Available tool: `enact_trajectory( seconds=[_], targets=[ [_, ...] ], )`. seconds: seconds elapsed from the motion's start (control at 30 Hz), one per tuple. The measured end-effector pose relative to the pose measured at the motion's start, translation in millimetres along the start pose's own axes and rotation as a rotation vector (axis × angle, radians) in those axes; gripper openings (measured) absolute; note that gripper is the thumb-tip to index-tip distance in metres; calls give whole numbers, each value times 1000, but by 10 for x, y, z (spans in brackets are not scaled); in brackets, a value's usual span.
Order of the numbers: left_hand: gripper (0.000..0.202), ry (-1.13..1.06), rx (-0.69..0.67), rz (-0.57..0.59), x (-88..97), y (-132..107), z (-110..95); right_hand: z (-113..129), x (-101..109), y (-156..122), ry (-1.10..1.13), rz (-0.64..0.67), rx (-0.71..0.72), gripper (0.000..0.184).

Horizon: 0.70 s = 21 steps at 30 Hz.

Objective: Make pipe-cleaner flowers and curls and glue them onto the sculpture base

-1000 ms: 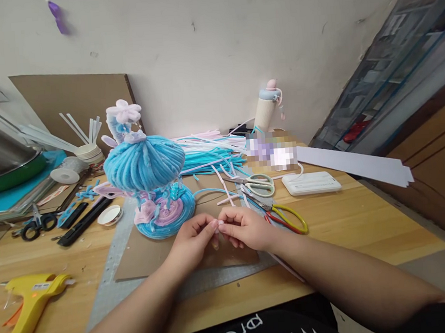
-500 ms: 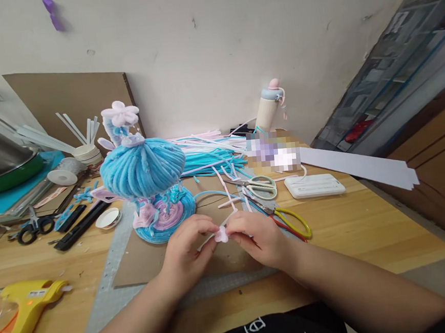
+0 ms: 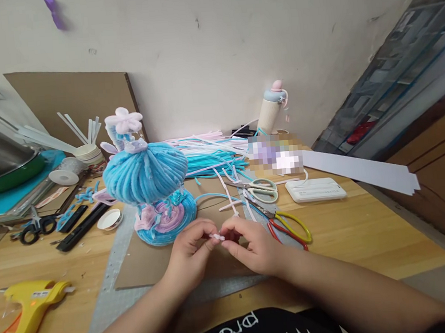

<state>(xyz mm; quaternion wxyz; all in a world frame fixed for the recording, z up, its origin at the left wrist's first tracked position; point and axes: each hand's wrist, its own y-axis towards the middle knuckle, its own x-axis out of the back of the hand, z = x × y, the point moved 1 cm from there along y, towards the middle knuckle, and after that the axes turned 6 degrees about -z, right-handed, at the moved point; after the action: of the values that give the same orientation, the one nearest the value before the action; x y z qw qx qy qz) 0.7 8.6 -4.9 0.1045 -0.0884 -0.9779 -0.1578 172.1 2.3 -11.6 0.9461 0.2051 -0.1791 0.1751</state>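
Between my fingertips is a small pale pink pipe-cleaner piece (image 3: pixel 217 236), largely covered by the fingers. My left hand (image 3: pixel 192 251) pinches it from the left, thumb against forefinger. From the other side my right hand (image 3: pixel 249 244) pinches it too, so the two hands nearly touch. Just beyond my left hand stands a blue and pink pipe-cleaner ornament (image 3: pixel 146 172) with a puffy blue top, a pale pink flower above and a coiled round base. Under my hands lies a brown cardboard sheet (image 3: pixel 145 267) on a grey cutting mat (image 3: pixel 103 314).
Yellow-and-red-handled pliers (image 3: pixel 292 227) and pale-handled scissors (image 3: pixel 263 190) lie right of my hands, near a white power bank (image 3: pixel 316 189). Blue and pink pipe cleaners (image 3: pixel 214 162) are heaped behind. At left are a yellow glue gun (image 3: pixel 33 304), a black cutter (image 3: pixel 83 229) and black scissors (image 3: pixel 38 224).
The pink piece, which faced me as a small petalled shape, has been turned and now appears thinner and edge-on. My fingers have shifted around it. The view has moved slightly.
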Motion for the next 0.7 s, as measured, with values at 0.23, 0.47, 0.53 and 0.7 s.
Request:
enact_trajectory(
  seconds=[0.23,0.47,0.53,0.7],
  targets=[
    [25,-360,535,47,-32,-4,97,-100,-36,66,259,23,-279,20],
    [24,-599,649,72,-52,1,127,-134,-98,80,634,109,-557,33],
    [23,-618,653,99,-67,1,141,-116,-93,81,650,114,-588,34],
    [22,-619,676,126,-72,-5,191,-98,-67,106,704,156,-682,34]
  ],
)
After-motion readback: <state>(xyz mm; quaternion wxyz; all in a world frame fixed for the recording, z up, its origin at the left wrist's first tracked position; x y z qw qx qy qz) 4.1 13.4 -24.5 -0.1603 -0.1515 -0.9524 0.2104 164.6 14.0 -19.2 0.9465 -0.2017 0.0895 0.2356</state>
